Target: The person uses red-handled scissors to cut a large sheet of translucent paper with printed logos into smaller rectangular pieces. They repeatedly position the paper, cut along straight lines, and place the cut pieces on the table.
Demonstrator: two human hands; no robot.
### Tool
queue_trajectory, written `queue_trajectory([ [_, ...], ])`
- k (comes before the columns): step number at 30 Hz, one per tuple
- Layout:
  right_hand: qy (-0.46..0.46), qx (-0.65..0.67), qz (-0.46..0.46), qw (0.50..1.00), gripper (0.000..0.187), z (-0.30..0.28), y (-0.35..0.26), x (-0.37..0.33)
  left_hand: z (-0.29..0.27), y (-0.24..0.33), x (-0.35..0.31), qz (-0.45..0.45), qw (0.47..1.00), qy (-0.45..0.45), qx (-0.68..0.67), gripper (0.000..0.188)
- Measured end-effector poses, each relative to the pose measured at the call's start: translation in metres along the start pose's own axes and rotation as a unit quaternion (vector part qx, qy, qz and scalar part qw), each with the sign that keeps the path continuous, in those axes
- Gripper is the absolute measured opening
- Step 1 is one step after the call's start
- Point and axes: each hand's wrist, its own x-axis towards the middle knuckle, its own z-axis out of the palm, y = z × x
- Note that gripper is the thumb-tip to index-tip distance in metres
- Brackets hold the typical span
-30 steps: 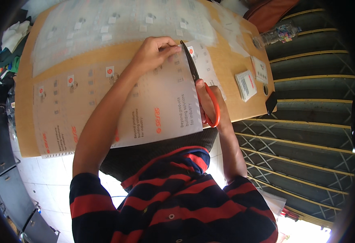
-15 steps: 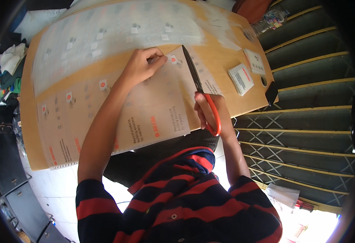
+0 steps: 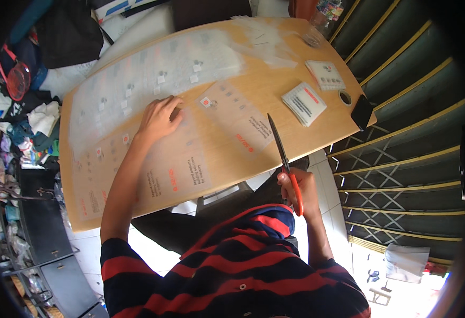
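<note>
My left hand [image 3: 161,119] rests at the far edge of a translucent printed sheet [image 3: 190,153], fingers stretched and thumb apart. Nothing shows in its grasp. To its right, a separate printed strip [image 3: 243,119] of the same translucent material lies at a slant on the table. Off the table's near edge, my right hand [image 3: 302,190] is closed around the red handles of a pair of scissors [image 3: 281,148]. The dark blades look closed together and point away from me, past the strip's near right corner.
Across the wooden table's [image 3: 227,169] far side lies a long layer of translucent printed sheets [image 3: 142,69]. Small stacks of printed pieces [image 3: 304,104], a tape roll [image 3: 344,97] and a black phone-like object [image 3: 362,112] sit at the right. A folding metal gate [image 3: 407,159] stands beyond.
A printed strip now lies apart from the large sheet. My left hand has moved left and loosened from its pinch. The scissors have drawn back from the sheet, toward me.
</note>
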Motion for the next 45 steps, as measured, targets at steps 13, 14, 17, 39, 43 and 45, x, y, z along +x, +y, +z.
queue_trajectory([
  [13,-0.049,0.131,0.020,0.990,0.054,0.008,0.035,-0.021,0.050,0.106,0.044,-0.130,0.986,-0.065,0.077,0.086],
  [14,-0.055,0.125,0.020,0.990,0.055,0.007,0.041,-0.023,0.045,0.110,0.047,-0.152,0.984,-0.075,0.050,0.085],
  [17,-0.062,0.130,0.019,0.989,0.056,0.010,0.051,-0.027,0.042,0.107,0.055,-0.164,0.983,-0.052,0.061,0.084],
  [39,-0.334,0.066,-0.032,0.940,0.048,0.041,0.081,-0.061,0.021,0.236,-0.126,-0.470,0.645,0.278,-0.535,0.056],
  [43,-0.337,0.053,-0.028,0.940,0.022,0.039,0.084,-0.061,0.023,0.240,-0.128,-0.474,0.630,0.289,-0.543,0.051],
  [45,-0.329,0.056,-0.019,0.943,0.022,0.037,0.082,-0.058,0.018,0.240,-0.124,-0.488,0.618,0.282,-0.547,0.047],
])
